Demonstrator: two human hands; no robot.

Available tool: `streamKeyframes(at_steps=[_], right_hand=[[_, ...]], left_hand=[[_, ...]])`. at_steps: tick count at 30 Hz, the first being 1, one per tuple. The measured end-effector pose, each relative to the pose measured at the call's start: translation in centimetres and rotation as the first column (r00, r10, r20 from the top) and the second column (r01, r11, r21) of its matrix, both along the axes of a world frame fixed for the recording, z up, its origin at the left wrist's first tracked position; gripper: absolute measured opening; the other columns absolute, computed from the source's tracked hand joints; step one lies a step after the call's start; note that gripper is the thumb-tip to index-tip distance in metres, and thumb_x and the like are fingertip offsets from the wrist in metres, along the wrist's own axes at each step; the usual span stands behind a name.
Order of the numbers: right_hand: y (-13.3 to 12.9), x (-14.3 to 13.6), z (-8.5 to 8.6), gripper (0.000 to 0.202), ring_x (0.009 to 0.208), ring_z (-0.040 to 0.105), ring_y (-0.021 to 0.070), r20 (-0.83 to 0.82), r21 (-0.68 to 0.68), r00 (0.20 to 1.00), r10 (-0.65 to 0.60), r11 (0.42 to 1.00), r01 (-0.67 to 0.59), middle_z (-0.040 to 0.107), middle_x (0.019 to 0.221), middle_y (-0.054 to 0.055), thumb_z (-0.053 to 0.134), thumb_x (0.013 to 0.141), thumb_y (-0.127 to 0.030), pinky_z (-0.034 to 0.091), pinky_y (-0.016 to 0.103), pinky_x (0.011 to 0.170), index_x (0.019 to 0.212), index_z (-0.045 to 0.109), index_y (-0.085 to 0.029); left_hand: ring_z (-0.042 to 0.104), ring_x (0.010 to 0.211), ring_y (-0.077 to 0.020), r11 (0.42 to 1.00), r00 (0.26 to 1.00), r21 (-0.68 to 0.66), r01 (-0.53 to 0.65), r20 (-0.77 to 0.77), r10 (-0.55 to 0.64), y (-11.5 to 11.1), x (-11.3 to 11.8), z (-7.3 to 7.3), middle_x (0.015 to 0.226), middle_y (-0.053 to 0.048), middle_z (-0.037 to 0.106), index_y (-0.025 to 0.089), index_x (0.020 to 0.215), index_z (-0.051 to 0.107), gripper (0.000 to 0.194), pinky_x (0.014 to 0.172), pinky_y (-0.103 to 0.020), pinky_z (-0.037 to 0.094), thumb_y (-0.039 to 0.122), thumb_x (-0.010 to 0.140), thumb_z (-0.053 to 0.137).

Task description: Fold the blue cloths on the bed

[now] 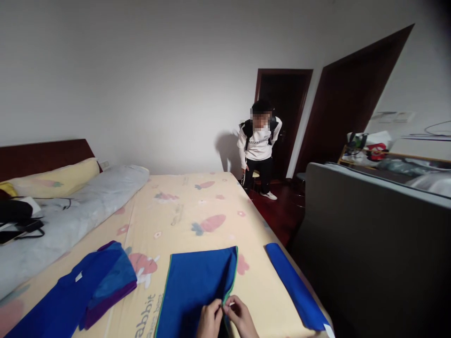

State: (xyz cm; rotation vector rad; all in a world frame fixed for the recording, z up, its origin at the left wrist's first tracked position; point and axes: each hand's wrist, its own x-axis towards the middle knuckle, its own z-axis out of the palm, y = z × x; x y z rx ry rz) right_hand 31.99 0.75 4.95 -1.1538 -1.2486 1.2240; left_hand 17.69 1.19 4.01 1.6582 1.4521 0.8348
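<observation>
A blue cloth with a green edge [197,286] lies flat on the cream printed bed sheet [183,211] right in front of me. My left hand [210,320] and my right hand [241,317] meet at its right edge near the bottom of the view, both pinching the green hem between fingers and thumbs. A folded blue strip of cloth [294,286] lies to the right near the bed's edge. A loose pile of blue and purple clothes [84,293] lies to the left.
A grey bolster [81,206], a yellow pillow [52,180] and a dark bag with cables [17,218] sit at the bed's left. A person in a white top [259,150] stands by a dark doorway. A grey sofa back [369,220] stands on the right.
</observation>
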Motion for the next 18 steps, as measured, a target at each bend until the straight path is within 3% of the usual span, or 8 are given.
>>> streamKeyframes(at_steps=[2,4,12,16,18], right_hand=[[0.0,-0.2,-0.8,0.044,0.06,0.047,0.0134,-0.031,-0.027,0.999,-0.022,0.999,0.021,0.052,0.062,-0.004,0.071,0.062,-0.061,0.037,0.028,0.061,0.068,0.054,-0.021],[0.1,-0.6,-1.5,0.047,0.06,0.047,0.0132,-0.049,-0.031,0.998,-0.049,0.998,0.048,0.051,0.06,-0.004,0.074,0.057,-0.061,0.037,0.028,0.06,0.066,0.052,-0.021],[-0.2,-1.1,-2.2,0.05,0.06,0.053,0.0147,-0.103,-0.135,0.994,-0.02,0.991,0.006,0.059,0.058,-0.001,0.078,0.047,-0.064,0.04,0.029,0.062,0.059,0.06,-0.02],[-0.5,0.1,-2.5,0.055,0.052,0.052,0.0142,-0.124,-0.189,0.988,-0.09,0.98,0.065,0.057,0.051,-0.002,0.072,0.048,-0.073,0.039,0.029,0.055,0.059,0.057,-0.021],[-0.6,1.9,-2.7,0.061,0.046,0.05,0.0144,-0.129,-0.231,0.978,-0.162,0.964,0.129,0.056,0.046,-0.002,0.065,0.048,-0.08,0.036,0.028,0.049,0.062,0.054,-0.022]], left_hand=[[0.063,0.071,-0.0215,0.998,0.998,0.001,0.065,0.008,-0.065,-0.2,-0.2,0.4,0.073,-0.006,0.072,0.023,0.077,0.071,0.032,0.068,-0.03,0.045,0.04,0.083,0.046],[0.059,0.065,-0.0192,0.998,0.998,-0.021,0.059,0.007,-0.059,-0.4,-0.2,0.3,0.063,-0.003,0.067,0.021,0.065,0.067,0.029,0.064,-0.029,0.041,0.039,0.08,0.05],[0.045,0.057,-0.0132,0.997,0.994,-0.08,-0.009,0.107,0.018,0.1,-0.2,-1.3,0.053,0.005,0.05,0.022,0.056,0.055,0.022,0.061,-0.028,0.038,0.036,0.063,0.07],[0.05,0.058,-0.0142,0.989,0.964,-0.143,-0.038,0.256,0.074,0.4,-1.3,-2.1,0.055,0.006,0.049,0.023,0.059,0.053,0.039,0.06,-0.028,0.042,0.055,0.054,0.075],[0.059,0.064,-0.0174,0.968,0.908,-0.217,-0.129,0.366,0.203,0.7,-3.1,-2.5,0.063,0.002,0.057,0.024,0.069,0.056,0.048,0.063,-0.03,0.047,0.069,0.058,0.066]])
